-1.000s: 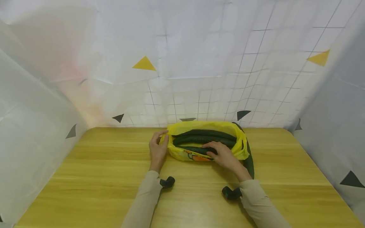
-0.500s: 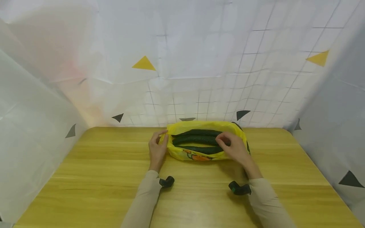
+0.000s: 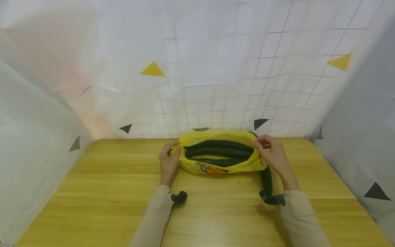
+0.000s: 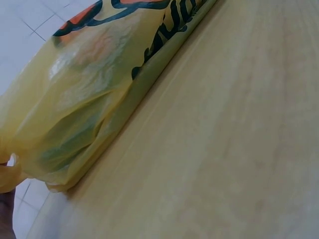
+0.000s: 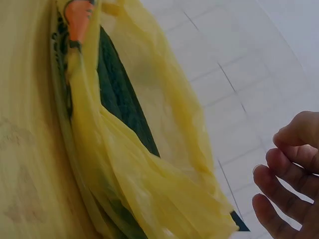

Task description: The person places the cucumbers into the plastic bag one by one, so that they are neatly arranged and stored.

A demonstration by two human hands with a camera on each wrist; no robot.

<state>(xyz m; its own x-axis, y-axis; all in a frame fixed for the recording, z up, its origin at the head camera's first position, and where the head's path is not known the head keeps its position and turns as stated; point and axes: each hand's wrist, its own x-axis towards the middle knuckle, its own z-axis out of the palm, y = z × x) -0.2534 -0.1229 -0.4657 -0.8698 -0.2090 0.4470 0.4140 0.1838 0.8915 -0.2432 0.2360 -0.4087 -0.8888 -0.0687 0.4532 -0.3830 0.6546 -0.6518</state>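
A yellow plastic bag with an orange print lies on its long side, mouth wide and facing up. Inside it, 3 dark green cucumbers lie side by side. At the bag's left end my left hand pinches the rim between thumb and fingers; in the left wrist view only a bit of that hand shows beside the bag. My right hand hovers by the bag's right end with loosely bent fingers. The right wrist view shows this hand apart from the bag, holding nothing.
Another cucumber lies on the table outside the bag, past its right end and partly hidden by the right arm. Behind the wooden table rises a white sheet wall with grid lines. Sheets also flank both sides.
My right hand has let go of the front cucumber inside the bag, lifted out and moved right, past the bag's right end. The left hand stays at the left rim.
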